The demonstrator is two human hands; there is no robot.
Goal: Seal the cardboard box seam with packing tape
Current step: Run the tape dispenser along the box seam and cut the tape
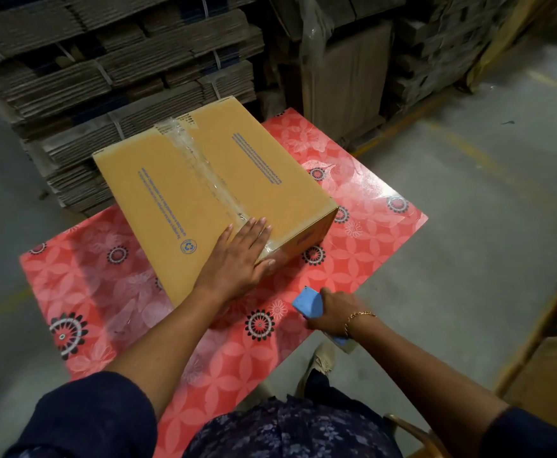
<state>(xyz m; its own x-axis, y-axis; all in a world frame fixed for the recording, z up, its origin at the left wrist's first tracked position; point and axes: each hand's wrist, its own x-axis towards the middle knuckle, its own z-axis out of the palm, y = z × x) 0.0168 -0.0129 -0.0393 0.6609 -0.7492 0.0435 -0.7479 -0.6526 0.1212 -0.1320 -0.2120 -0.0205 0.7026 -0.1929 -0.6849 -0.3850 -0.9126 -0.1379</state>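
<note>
A closed brown cardboard box (178, 196) lies on a red flowered table (363, 246). Clear packing tape (201, 166) runs along its top seam and folds over the near edge. My left hand (237, 259) lies flat, fingers apart, on the box's near corner, over the tape's end. My right hand (336, 312) is below and right of the box, near the table's edge, shut on a blue tape dispenser (308, 305). The dispenser's lower part is hidden behind my hand.
Strapped stacks of flat cardboard (105, 71) rise behind the table. More cardboard bundles (346, 71) stand at the back right. Grey concrete floor (468, 209) lies to the right, and a wooden frame (541, 328) stands at the far right.
</note>
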